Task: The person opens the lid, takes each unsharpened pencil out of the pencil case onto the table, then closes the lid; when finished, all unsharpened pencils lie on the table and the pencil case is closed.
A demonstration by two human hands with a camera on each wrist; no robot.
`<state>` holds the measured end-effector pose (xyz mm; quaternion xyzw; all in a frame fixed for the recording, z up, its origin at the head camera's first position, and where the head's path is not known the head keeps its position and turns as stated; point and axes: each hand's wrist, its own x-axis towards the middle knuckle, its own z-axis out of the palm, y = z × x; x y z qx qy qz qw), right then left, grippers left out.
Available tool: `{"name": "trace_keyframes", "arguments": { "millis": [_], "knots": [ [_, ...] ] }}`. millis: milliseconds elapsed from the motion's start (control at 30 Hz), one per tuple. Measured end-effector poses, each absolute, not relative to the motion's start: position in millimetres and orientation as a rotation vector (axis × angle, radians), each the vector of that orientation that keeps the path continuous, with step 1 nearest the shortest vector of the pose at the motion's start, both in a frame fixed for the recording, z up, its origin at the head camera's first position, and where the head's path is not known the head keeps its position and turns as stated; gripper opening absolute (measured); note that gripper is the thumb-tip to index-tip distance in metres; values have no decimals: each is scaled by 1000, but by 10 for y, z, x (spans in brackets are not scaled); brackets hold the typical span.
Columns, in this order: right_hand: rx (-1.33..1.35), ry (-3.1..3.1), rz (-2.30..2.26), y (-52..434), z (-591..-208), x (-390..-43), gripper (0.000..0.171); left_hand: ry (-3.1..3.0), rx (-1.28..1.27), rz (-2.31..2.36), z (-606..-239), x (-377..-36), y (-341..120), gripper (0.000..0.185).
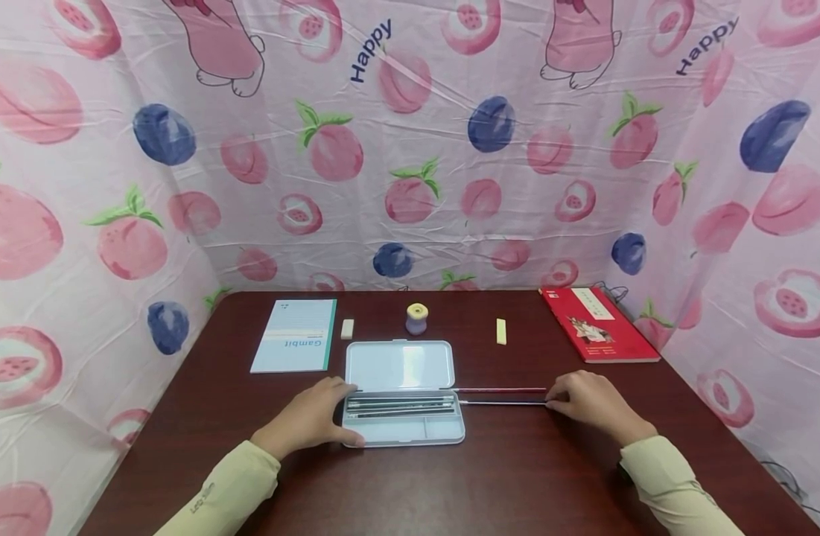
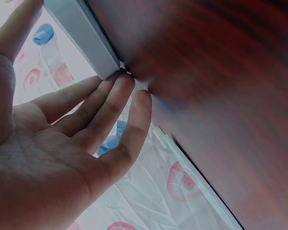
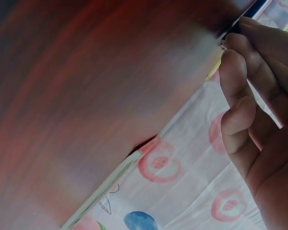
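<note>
So, a pale blue plastic pencil case (image 1: pixel 404 402) is laid open in the middle of the dark brown wooden counter (image 1: pixel 517 476), lid flipped back, a row of pencils seen in the upper tray. The left hand (image 1: pixel 313 417) is rested against the case's left end, fingers fairly straight and relaxed, so it's steadied rather than gripped; in the left wrist view the fingertips (image 2: pixel 120 84) are seen touching the case's corner.

The key bit: two thin pencils, a red one (image 1: pixel 500 389) and a grey one (image 1: pixel 503 403), are laid side by side just right of the case, long axes running left to right, tips pointed at the case. Their far ends are reached by the right hand (image 1: pixel 587 402), which is obviously the nearer one. Its fingers are curled at the grey pencil's end, and a pinch on it is suggested by the right wrist view, though it's blurry there.

Further back, a light blue notebook (image 1: pixel 296 335), a small white eraser (image 1: pixel 346 328), a purple and yellow sharpener (image 1: pixel 417 318), a pale yellow eraser (image 1: pixel 500 331) and a red book (image 1: pixel 597 324) are spotted, well apart from both hands.
</note>
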<state>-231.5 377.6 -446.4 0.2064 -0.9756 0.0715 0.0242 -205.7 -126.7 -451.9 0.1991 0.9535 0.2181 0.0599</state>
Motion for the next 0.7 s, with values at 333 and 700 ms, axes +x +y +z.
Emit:
{"name": "trace_keyframes", "arguments": {
  "millis": [333,700],
  "knots": [
    [662,-2993,204,3755,-4441,-2272,15,2886,596,660,-4508,-2047,-1269,99],
    [702,-2807,279,3445,-4344,-2229,15,2887,596,658,-4493,-2044,-1266,98]
  ]
}}
